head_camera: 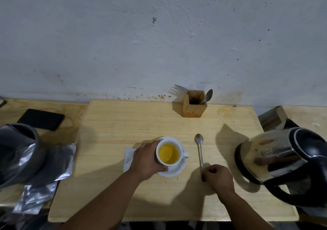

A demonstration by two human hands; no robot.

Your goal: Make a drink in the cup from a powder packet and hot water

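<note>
Left hand (147,159) fingers wrap the white ceramic cup (169,153) of yellow drink; right hand (218,177) fingers pinch the long steel spoon (200,148) on the wooden counter (123,123). Stirring likely remains.

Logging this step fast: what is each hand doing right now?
Left hand: closed around the side of the cup on its saucer.
Right hand: fingers closed on the handle end of the spoon lying on the table.
</note>
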